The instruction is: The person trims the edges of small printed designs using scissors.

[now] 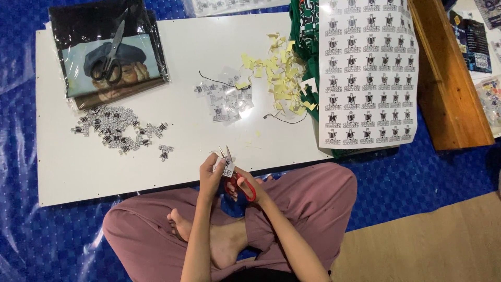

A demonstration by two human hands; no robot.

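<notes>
Person sits cross-legged on blue sheeting, lower centre of frame, w/ a white board (172, 167) laid in front as a work surface. Right hand (249, 184) has fingers threaded through the loops of red-handled scissors (237, 180), blades pointing up and parted a bit, tips just above the left hand. Left hand (211, 175) pinches a small printed sticker piece (227, 167) btwn thumb and fingertips, holding it right at the blades, close over the lap near the board's front edge, prob. so the cut can be steered by turning the paper.

On the board, left of centre: a heap of cut-out stickers (117, 128), black-on-white, piled together away from the scraps. Centre: a smaller cluster of clear-backed pieces (224, 99). Upper centre-right: yellow paper offcuts (279, 73) scattered loose. Right side: uncut sticker sheet (365, 68), rows of the same emblem, lying over green fabric (302, 31), within arm's reach. Upper left: black-handled scissors (109, 57) resting on a bagged printed garment (107, 47), out of use. Wooden bench (449, 78) at far right.
</notes>
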